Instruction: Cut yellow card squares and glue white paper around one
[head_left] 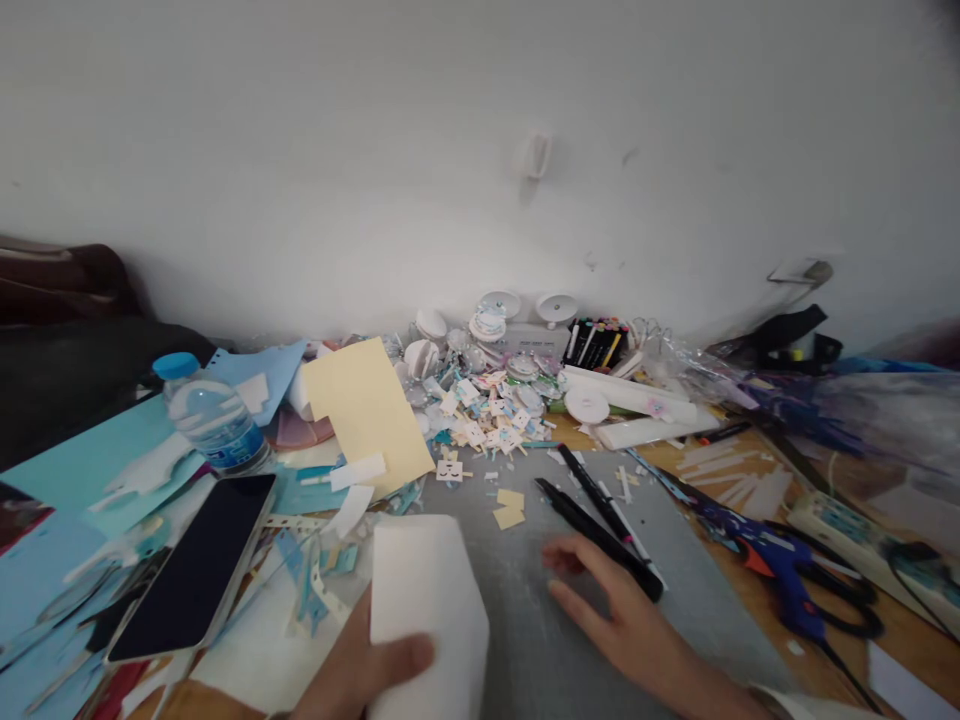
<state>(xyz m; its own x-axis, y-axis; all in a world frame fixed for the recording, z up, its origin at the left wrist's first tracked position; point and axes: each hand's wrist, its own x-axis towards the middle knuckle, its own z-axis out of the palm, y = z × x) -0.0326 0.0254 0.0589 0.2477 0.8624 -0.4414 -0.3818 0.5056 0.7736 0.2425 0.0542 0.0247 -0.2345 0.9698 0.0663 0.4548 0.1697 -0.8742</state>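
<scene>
Paper [429, 585] in left hand [364, 658], gripped at lower left edge.

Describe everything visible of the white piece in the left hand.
The white piece looks like plain card, its top nearly straight and right side angled; folded or stacked, I cannot tell. The left hand holds its left side, thumb across the front. It is left of the right hand, its lower end out of frame.

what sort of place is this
Probably a craft workspace: a messy table with what looks like a glue gun, a set of markers and a pile of small paper cutouts.
</scene>
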